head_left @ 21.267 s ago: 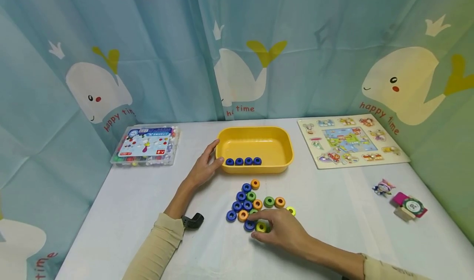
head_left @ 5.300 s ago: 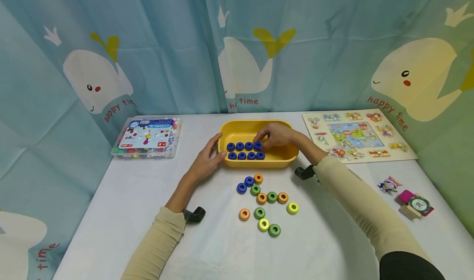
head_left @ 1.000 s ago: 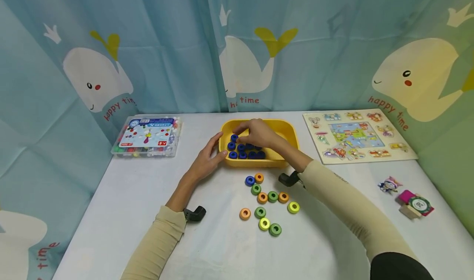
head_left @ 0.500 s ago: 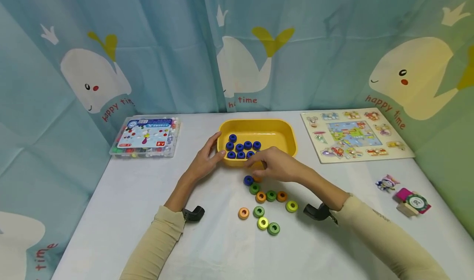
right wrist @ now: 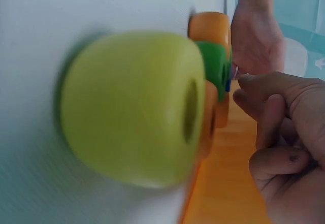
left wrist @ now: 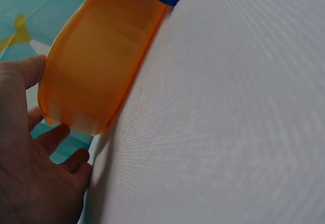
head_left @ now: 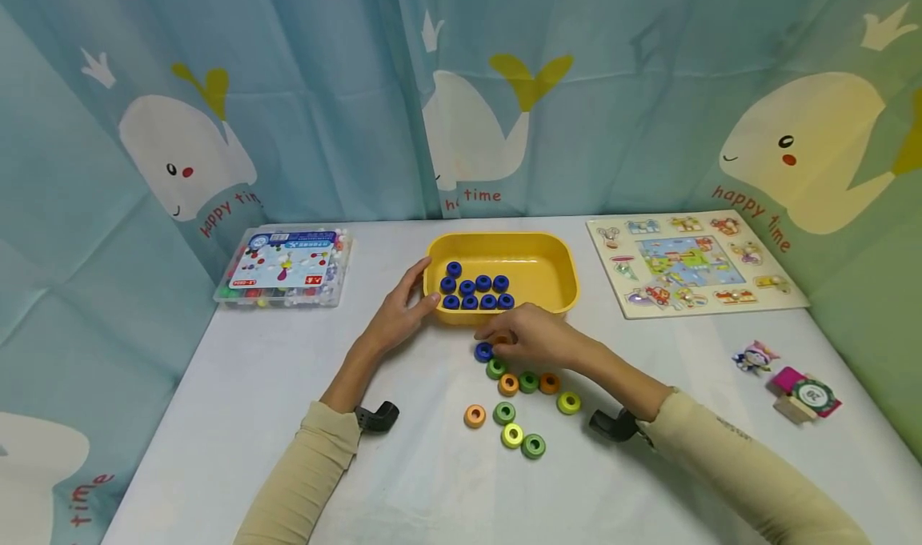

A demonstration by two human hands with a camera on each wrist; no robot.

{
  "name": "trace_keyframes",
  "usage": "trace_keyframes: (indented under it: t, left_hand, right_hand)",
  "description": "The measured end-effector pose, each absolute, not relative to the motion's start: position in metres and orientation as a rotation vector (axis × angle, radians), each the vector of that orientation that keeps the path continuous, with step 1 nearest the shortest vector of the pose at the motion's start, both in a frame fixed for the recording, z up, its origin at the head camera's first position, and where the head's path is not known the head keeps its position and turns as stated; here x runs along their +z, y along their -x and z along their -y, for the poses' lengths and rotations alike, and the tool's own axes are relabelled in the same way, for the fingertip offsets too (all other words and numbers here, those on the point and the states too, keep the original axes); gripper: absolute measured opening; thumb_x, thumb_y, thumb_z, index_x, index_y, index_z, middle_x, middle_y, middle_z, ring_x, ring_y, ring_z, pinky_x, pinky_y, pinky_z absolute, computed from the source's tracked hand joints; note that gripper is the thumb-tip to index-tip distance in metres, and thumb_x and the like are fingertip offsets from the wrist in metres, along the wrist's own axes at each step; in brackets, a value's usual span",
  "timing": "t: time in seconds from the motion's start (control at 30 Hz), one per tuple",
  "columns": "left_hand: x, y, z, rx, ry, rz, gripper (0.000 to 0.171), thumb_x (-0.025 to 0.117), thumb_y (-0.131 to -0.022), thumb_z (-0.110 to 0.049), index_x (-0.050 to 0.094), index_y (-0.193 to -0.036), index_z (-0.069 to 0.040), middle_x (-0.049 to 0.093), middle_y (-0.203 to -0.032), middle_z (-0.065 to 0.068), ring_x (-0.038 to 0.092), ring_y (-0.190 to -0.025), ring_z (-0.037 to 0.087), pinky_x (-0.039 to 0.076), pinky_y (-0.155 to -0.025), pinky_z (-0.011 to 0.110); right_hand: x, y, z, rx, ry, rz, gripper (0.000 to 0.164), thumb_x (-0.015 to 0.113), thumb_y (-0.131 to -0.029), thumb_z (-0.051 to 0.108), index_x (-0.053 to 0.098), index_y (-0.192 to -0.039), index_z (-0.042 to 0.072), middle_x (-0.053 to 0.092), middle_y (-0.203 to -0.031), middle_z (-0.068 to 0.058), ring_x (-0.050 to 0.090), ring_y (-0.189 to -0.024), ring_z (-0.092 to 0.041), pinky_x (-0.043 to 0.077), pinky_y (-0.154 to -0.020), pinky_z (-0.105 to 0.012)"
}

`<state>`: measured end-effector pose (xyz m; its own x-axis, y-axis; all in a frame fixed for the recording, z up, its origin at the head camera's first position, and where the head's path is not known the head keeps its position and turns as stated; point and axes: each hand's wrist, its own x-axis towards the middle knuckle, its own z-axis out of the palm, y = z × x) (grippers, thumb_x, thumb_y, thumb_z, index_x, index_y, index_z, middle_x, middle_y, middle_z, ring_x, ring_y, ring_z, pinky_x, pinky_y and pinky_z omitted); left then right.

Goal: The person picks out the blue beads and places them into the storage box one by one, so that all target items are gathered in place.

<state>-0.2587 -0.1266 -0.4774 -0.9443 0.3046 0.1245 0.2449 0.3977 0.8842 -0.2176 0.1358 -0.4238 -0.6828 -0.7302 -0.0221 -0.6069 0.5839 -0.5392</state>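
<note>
With its thumb over the rim and its fingers along the outside, my left hand [head_left: 392, 318] grips the left end of a yellow plastic tray [head_left: 536, 277]. Several blue rings [head_left: 469, 302] line the tray's front and left side in rows. Just in front of the tray, my right hand [head_left: 539, 337] reaches over one blue ring [head_left: 480, 356] on the table, index finger and thumb bent around its edges. The right wrist view shows those fingertips close above it. An orange ring is partly hidden beneath this hand. A green ring [head_left: 495, 369] lies right beside the blue one.
Several orange [head_left: 475, 416], green [head_left: 534, 446] and yellow rings [head_left: 569, 402] lie scattered nearer me. A clear bead case [head_left: 282, 266] stands at left. A wooden puzzle board [head_left: 696, 265], a small figurine [head_left: 755, 357] and stacked pieces [head_left: 807, 394] are at right. A curtain hangs behind.
Over the earlier frames, blue rings went from the table into the tray. In the last second my right hand left the tray and came down to the blue ring. The left hand stays put.
</note>
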Motion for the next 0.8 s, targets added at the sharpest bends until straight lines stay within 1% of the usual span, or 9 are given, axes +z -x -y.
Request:
trace_keyframes:
  t: [0.13,0.23,0.33,0.5,0.6,0.8]
  left_hand:
    - [-0.478,0.259,0.126,1.618,-0.513,-2.579,0.063,0.055,-0.091,-0.040,0.023,-0.146,-0.037,0.024,-0.148,-0.013,0.025,-0.134,0.009,0.020,-0.110,0.033]
    - [-0.478,0.259,0.126,1.614,-0.506,-2.579,0.063,0.055,-0.091,-0.040,0.023,-0.145,-0.039,0.024,-0.148,-0.013,0.024,-0.134,0.009,0.020,-0.110,0.033]
    - [-0.478,0.260,0.126,1.612,-0.504,-2.579,0.063,0.055,-0.091,-0.039,0.022,-0.146,-0.039,0.024,-0.149,-0.013,0.023,-0.135,0.009,0.019,-0.110,0.034]
    - [-0.477,0.259,0.126,1.610,-0.494,-2.581,0.063,0.056,-0.092,-0.037,0.023,-0.145,-0.039,0.024,-0.149,-0.014,0.023,-0.135,0.009,0.019,-0.110,0.034]
    - [-0.476,0.259,0.126,1.600,-0.489,-2.586,0.063,0.055,-0.092,-0.038,0.022,-0.145,-0.040,0.023,-0.148,-0.015,0.023,-0.134,0.008,0.019,-0.110,0.033]
    - [-0.477,0.260,0.126,1.604,-0.498,-2.583,0.063,0.055,-0.092,-0.037,0.023,-0.146,-0.037,0.023,-0.149,-0.015,0.023,-0.135,0.008,0.019,-0.110,0.033]
  right_hand:
    - [-0.429,0.218,-0.135,-0.714,1.125,-2.574,0.027,0.067,-0.086,0.021,0.068,-0.113,0.020,0.065,-0.105,0.012,0.055,-0.074,0.000,0.049,-0.068,-0.020]
    - [-0.431,0.219,-0.134,-0.697,1.121,-2.574,0.027,0.067,-0.086,0.021,0.068,-0.112,0.020,0.065,-0.105,0.012,0.055,-0.075,0.000,0.049,-0.069,-0.020]
    - [-0.432,0.218,-0.133,-0.686,1.111,-2.576,0.027,0.068,-0.085,0.021,0.068,-0.112,0.021,0.065,-0.103,0.013,0.055,-0.072,-0.001,0.048,-0.066,-0.020]
    - [-0.434,0.218,-0.131,-0.656,1.093,-2.576,0.028,0.069,-0.085,0.022,0.068,-0.113,0.023,0.064,-0.094,0.015,0.054,-0.071,-0.004,0.048,-0.064,-0.021]
    - [-0.436,0.217,-0.130,-0.653,1.096,-2.565,0.029,0.069,-0.084,0.024,0.067,-0.114,0.023,0.062,-0.090,0.015,0.053,-0.071,-0.005,0.047,-0.064,-0.022]
    - [-0.441,0.218,-0.129,-0.672,1.117,-2.559,0.030,0.070,-0.083,0.026,0.067,-0.113,0.025,0.059,-0.085,0.017,0.051,-0.070,-0.004,0.046,-0.061,-0.023]
